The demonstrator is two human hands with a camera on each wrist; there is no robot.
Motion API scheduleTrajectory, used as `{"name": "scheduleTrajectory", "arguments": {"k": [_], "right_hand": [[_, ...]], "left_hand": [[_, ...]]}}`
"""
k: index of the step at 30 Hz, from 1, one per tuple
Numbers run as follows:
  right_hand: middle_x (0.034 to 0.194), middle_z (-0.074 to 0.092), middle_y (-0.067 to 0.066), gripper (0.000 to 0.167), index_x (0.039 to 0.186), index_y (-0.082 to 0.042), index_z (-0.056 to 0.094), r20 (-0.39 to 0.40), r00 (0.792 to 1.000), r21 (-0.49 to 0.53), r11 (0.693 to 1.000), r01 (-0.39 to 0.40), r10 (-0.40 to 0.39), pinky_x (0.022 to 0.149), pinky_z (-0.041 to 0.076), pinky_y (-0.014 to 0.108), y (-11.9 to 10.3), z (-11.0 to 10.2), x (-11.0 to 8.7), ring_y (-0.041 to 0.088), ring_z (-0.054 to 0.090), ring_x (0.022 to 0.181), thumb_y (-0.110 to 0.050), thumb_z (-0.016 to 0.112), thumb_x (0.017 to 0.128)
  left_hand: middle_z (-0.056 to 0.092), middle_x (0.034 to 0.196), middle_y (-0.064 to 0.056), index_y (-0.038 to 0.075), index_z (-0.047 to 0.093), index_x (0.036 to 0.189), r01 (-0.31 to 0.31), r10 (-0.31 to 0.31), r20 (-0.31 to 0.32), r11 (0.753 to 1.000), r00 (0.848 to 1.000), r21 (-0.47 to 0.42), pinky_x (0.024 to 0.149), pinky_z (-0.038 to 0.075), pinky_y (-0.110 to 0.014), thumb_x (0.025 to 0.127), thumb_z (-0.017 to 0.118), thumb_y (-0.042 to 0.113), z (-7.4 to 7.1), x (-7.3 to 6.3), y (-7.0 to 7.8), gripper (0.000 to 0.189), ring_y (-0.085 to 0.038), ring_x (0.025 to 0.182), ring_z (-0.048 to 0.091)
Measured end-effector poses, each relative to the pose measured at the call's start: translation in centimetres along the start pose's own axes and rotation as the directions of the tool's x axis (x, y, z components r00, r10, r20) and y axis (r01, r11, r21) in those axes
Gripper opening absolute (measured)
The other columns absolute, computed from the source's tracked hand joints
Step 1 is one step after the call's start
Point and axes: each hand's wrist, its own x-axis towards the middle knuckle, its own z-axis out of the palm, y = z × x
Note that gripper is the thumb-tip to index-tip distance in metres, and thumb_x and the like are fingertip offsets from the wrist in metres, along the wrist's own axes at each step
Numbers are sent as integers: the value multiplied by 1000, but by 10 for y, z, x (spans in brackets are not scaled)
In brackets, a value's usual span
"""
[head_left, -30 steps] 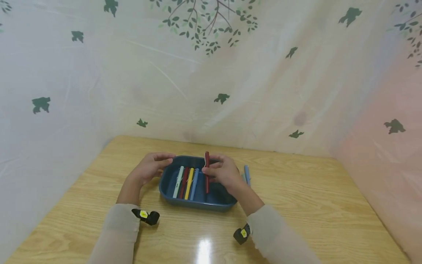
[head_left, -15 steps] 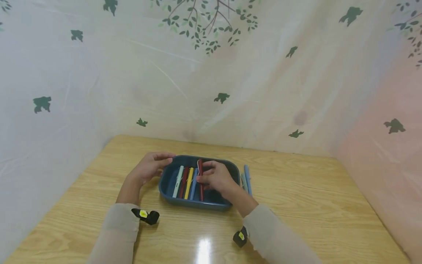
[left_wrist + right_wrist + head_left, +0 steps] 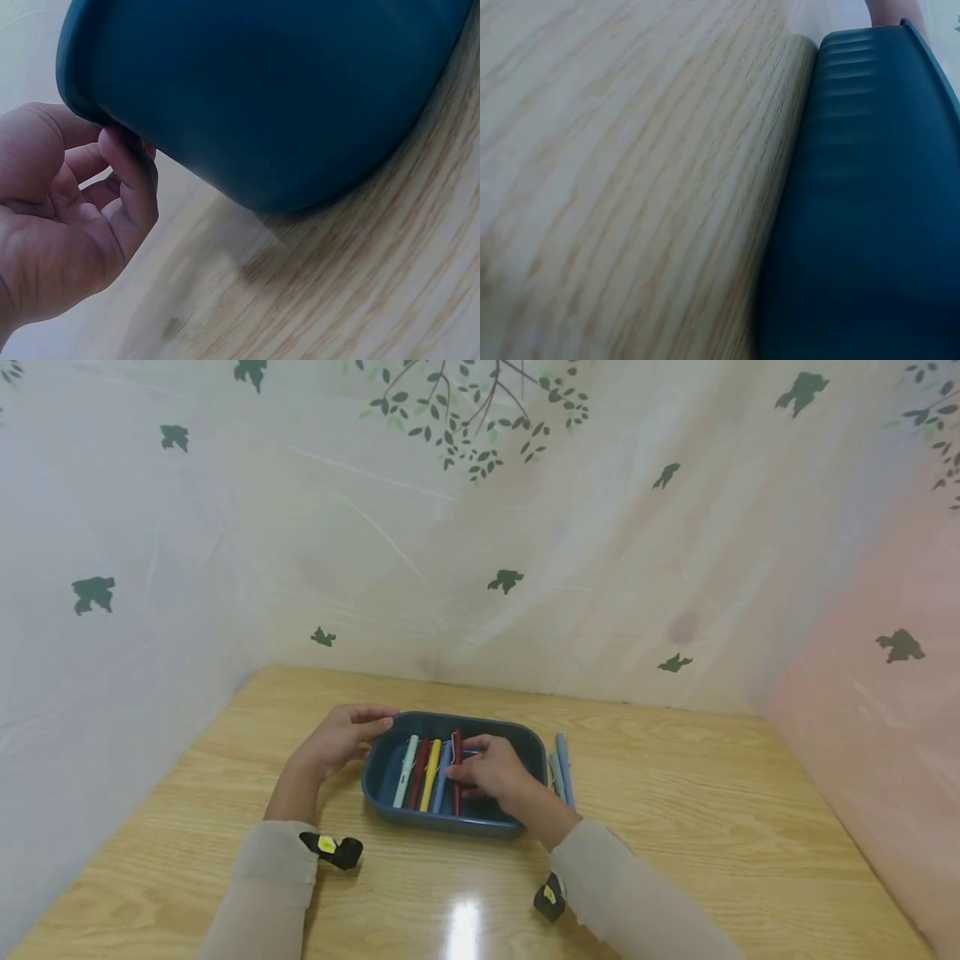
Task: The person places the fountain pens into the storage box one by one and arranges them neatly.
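A dark blue tray with rounded corners sits on the table. My left hand holds its left rim; in the left wrist view, the fingers and thumb of that hand close around the edge of the tray. Inside the tray, a dark red pen with a clip is pinched by my right hand, its lower end at the near wall. Side by side to its left lie a pale green pen, another dark red pen, a yellow pen and a blue pen.
Right of the tray, a green pen and a light blue pen lie on the wooden table. A printed curtain hangs behind and on both sides. The right wrist view shows mostly tabletop and tray side.
My right hand has brought the dark red pen left and down, from above the tray's middle to beside the blue pen. The left hand has stayed at the rim.
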Motion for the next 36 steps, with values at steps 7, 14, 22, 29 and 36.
{"name": "scheduleTrajectory", "arguments": {"k": [7, 14, 22, 29, 36], "right_hand": [[100, 74, 14, 57, 137, 1, 52, -5, 998, 12, 997, -70, 70, 68, 60, 32, 1, 1, 4, 18, 72, 80, 0, 79, 86], [103, 73, 16, 60, 138, 2, 49, -18, 994, 21, 994, -109, 109, 68, 60, 32, 1, 1, 8, 18, 73, 79, 4, 79, 85], [105, 67, 18, 61, 137, 2, 49, -34, 991, -27, 991, -132, 131, 64, 60, 30, -1, 2, 10, 17, 70, 67, 3, 81, 85], [107, 64, 21, 61, 136, 3, 50, -52, 993, -85, 990, -111, 106, 61, 59, 28, -1, 5, 11, 14, 68, 59, 2, 82, 84], [108, 65, 20, 61, 136, 4, 51, -58, 993, -100, 989, -106, 101, 61, 59, 28, -1, 4, 11, 14, 68, 58, 0, 82, 84]], "left_hand": [[64, 133, -14, 6, 61, 140, 5, -5, -9, 1000, 1000, -11, 87, 55, -38, 104, 64, 27, 1, 0, 2, 42, -24, 108, 64], [64, 134, -14, 7, 61, 139, 10, -10, -14, 1000, 1000, -13, 88, 55, -39, 103, 64, 27, 1, 0, 3, 42, -24, 110, 64], [66, 129, -12, 6, 61, 138, 1, -1, -18, 1000, 1000, -10, 87, 55, -38, 103, 64, 27, 2, 2, 3, 41, -23, 105, 65], [63, 135, -15, 6, 60, 140, 1, -1, -13, 1000, 1000, -2, 88, 54, -38, 104, 63, 28, 2, 1, 4, 43, -23, 108, 64], [63, 135, -15, 5, 60, 141, 1, -1, -11, 1000, 1000, -3, 85, 54, -36, 104, 63, 28, 2, 2, 4, 43, -22, 107, 64]]}}
